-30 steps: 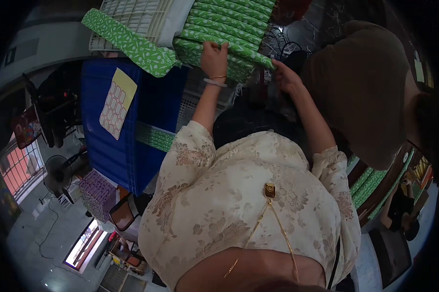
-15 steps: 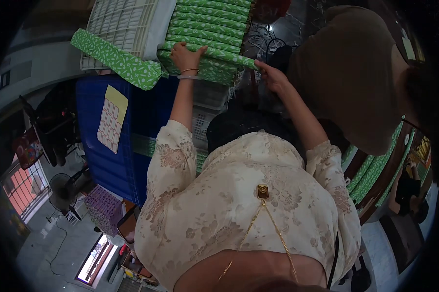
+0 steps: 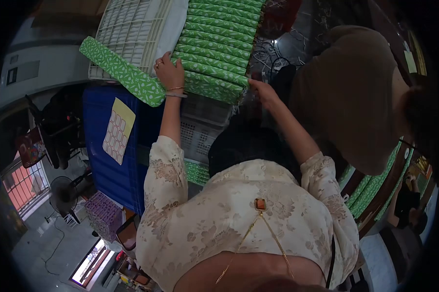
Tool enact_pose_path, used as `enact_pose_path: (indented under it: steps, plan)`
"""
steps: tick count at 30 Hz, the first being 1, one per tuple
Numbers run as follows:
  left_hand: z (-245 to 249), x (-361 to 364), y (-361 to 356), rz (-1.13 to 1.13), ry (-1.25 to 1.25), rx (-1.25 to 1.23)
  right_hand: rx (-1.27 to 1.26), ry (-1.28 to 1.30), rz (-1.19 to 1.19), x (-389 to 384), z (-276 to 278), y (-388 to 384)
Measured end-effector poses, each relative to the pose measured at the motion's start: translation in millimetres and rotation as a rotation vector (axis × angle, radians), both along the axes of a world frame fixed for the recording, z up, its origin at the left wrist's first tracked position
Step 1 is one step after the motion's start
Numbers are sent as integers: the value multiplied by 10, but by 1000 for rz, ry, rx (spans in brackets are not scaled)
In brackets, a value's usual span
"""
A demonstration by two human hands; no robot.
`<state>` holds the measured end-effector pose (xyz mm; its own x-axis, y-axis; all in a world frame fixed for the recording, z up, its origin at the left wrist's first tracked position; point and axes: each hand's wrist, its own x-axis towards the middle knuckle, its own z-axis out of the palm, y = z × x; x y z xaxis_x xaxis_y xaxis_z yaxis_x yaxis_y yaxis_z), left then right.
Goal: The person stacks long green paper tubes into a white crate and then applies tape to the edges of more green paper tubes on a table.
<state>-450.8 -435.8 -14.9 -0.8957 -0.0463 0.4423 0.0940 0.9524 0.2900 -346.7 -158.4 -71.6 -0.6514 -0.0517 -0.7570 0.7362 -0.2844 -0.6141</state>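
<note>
Perhaps the green row (image 3: pixel 219 36) could splay if its front were pulled harder at one end; its long, printed folds look soft and padded. To its left, the basket (image 3: pixel 131 29), a stiff pale grid, could snag cloth. The loose strip (image 3: pixel 122 70), flat and slanting past the basket's corner, might slide off if bumped. The front piece (image 3: pixel 209 69) lies along the row's near edge: the right hand (image 3: pixel 265 93) seems pinched on one end; the left hand (image 3: pixel 170 74) is at the other, its grip impossible to tell.
</note>
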Motion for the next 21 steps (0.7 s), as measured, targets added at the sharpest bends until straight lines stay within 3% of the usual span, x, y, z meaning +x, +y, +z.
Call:
enact_pose_path:
  steps: [3, 6, 10, 13, 15, 21]
  plan:
    - [130, -118, -33, -53, 87, -109, 98, 128, 45, -54, -24, -204]
    - [30, -252, -60, -239, 37, -36, 298, 262, 88, -95, -76, -272]
    - [-122, -154, 216, -450, -60, 136, 169, 209, 109, 11, -149, -173]
    - [-223, 1, 308, -494, -70, 76, 249, 193, 10, 13, -130, -99]
    - [-296, 81, 292, -499, -119, 74, 275, 354, -161, -65, -198, -68]
    - [-390, 162, 264, -468, -133, -79, 238, 268, -137, -418, -70, -195]
